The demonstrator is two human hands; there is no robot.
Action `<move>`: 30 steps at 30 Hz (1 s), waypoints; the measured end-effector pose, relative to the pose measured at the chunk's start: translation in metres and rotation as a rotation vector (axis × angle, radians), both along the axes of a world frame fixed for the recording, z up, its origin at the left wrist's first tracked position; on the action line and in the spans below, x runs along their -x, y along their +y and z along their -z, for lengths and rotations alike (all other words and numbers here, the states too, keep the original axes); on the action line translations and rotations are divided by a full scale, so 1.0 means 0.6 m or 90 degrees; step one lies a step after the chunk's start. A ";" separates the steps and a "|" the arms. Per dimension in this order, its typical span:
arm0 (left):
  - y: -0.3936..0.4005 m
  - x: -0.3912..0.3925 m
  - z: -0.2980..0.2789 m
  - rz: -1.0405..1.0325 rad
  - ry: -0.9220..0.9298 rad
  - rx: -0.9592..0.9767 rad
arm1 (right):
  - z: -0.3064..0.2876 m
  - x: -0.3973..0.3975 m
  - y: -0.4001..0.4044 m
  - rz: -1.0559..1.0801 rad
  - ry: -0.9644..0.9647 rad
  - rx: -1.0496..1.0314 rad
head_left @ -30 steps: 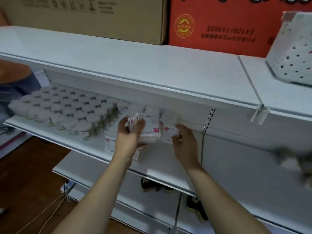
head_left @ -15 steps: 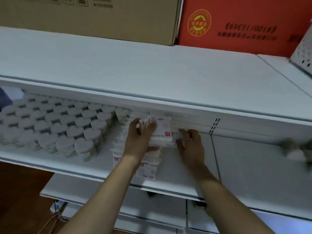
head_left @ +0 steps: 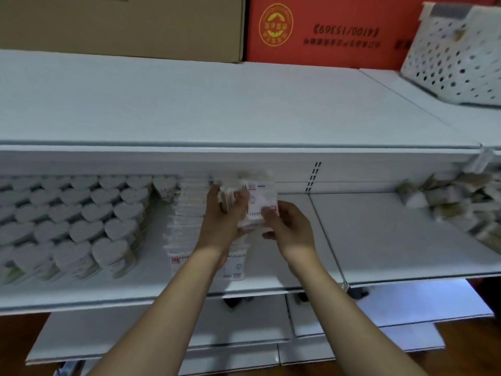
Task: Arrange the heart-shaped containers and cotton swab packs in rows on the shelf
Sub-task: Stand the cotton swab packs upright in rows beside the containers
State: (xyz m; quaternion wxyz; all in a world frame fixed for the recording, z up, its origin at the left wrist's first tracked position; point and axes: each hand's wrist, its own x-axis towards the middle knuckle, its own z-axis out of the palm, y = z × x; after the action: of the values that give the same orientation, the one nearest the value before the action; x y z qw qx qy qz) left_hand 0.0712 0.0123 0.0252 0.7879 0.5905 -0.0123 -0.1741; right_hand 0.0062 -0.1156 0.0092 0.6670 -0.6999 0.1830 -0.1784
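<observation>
Several heart-shaped containers [head_left: 81,229] with white lids stand in neat rows on the left of the white middle shelf [head_left: 271,267]. Beside them a row of white cotton swab packs [head_left: 187,213] runs from the shelf's back to its front edge. My left hand [head_left: 219,221] grips a small stack of cotton swab packs [head_left: 259,202] held upright above a second row. My right hand [head_left: 290,226] pinches the right edge of the same stack. Part of the second row is hidden under my hands.
The shelf above overhangs the hands closely. A brown cardboard box [head_left: 122,25], a red box [head_left: 325,31] and a white perforated basket [head_left: 458,58] sit on top. A loose heap of packs [head_left: 461,204] lies on the right shelf section. Lower shelves sit below.
My right hand has moved from the shelf surface up to the right edge of the stack and taken hold of it. The view shifted slightly left.
</observation>
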 end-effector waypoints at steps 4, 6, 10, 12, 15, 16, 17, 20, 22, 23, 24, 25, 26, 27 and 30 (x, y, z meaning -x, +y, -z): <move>-0.011 0.003 -0.003 -0.035 -0.015 0.006 | -0.019 0.010 -0.031 0.041 -0.059 -0.159; -0.014 0.001 -0.002 -0.066 -0.007 -0.001 | -0.029 0.013 -0.061 0.037 -0.054 -0.182; -0.020 0.002 -0.011 -0.033 0.004 -0.045 | -0.042 0.016 -0.102 -0.178 0.063 -0.122; -0.026 0.006 -0.012 0.011 -0.017 -0.102 | -0.043 0.009 -0.106 -0.191 0.061 0.007; -0.031 0.008 -0.006 0.047 -0.035 -0.107 | -0.042 -0.005 -0.098 -0.078 -0.004 -0.034; -0.032 0.008 -0.005 0.032 -0.034 -0.096 | -0.038 -0.006 -0.093 -0.048 -0.016 -0.087; -0.031 0.008 -0.007 0.006 -0.036 -0.086 | -0.033 -0.006 -0.089 -0.035 -0.022 -0.117; -0.024 0.006 -0.014 -0.044 -0.043 -0.071 | -0.023 -0.006 -0.084 -0.089 -0.019 -0.074; -0.014 0.004 -0.014 -0.069 -0.027 -0.067 | -0.023 -0.013 -0.094 -0.074 -0.035 -0.069; -0.007 0.001 -0.012 -0.093 -0.012 -0.059 | -0.019 -0.019 -0.106 -0.036 -0.040 -0.046; -0.001 -0.001 -0.012 -0.114 0.004 -0.052 | -0.014 -0.026 -0.118 0.009 -0.032 0.020; 0.006 -0.004 -0.011 -0.128 0.017 -0.050 | -0.007 -0.031 -0.129 0.043 -0.007 0.127; 0.011 -0.005 -0.011 -0.137 0.027 -0.049 | 0.001 -0.034 -0.136 0.053 0.021 0.235; 0.015 -0.006 -0.011 -0.140 0.033 -0.046 | 0.012 -0.038 -0.139 0.041 0.036 0.319; 0.021 -0.008 -0.011 -0.136 0.063 -0.006 | 0.050 -0.055 -0.126 -0.072 0.025 0.463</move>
State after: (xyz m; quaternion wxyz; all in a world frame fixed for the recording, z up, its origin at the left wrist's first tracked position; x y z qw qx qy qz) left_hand 0.0759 0.0248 0.0318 0.7991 0.5827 0.0903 -0.1176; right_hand 0.0393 -0.1914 -0.0210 0.3801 -0.9034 0.0813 -0.1809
